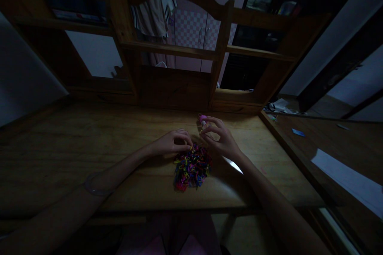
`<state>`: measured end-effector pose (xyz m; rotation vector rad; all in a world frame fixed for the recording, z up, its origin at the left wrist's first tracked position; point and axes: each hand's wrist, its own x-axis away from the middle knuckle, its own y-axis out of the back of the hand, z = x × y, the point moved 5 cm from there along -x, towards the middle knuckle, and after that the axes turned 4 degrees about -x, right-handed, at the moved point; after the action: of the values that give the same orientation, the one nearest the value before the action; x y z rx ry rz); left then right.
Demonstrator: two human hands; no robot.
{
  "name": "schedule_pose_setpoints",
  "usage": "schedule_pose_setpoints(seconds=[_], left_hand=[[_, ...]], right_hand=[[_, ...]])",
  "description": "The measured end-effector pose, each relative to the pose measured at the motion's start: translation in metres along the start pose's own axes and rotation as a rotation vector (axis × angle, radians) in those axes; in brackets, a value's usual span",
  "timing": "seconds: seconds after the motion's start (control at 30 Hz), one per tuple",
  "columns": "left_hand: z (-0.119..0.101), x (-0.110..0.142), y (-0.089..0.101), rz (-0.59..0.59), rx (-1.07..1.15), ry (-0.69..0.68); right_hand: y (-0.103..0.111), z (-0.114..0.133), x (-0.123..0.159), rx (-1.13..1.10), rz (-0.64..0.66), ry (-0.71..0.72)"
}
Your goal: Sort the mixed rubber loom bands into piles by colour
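Observation:
A heap of tiny multicoloured elastic bands lies on the wooden desk, with yellow, pink, red, blue and dark ones tangled together. At its upper left edge is my left hand, thumb and fingertips pinched around what looks like a yellow band. My right hand hovers just right of and beyond the heap, its fingers curved. At its fingertips is a small pink and white object; its exact kind is too dim to make out. A clear bracelet circles my left forearm.
The desk has a wooden shelf unit along its back, with a white panel at left. To the right, a lower wooden surface bears a white sheet and a small blue packet. Light glares beside my right wrist.

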<state>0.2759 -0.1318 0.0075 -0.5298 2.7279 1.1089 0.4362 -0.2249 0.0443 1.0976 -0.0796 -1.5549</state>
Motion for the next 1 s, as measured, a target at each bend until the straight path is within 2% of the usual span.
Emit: schedule_pose_setpoints(seconds=[0.13,0.33,0.4,0.53,1.0], left_hand=[[0.002,0.0,0.002,-0.049,0.051,0.044],[0.014,0.003,0.003,-0.125,0.19,0.258],[0.018,0.003,0.004,-0.172,0.207,0.29],[0.018,0.001,0.005,-0.206,0.249,0.258],[0.007,0.0,0.001,-0.162,0.275,0.198]], right_hand=[[-0.001,0.0,0.001,-0.001,0.006,0.013],[-0.007,0.002,0.001,-0.016,0.061,0.03],[-0.009,0.003,0.001,-0.02,0.074,0.044],[-0.014,0.006,0.001,-0.019,0.081,0.074],[-0.012,0.013,0.0,-0.085,0.071,0.033]])
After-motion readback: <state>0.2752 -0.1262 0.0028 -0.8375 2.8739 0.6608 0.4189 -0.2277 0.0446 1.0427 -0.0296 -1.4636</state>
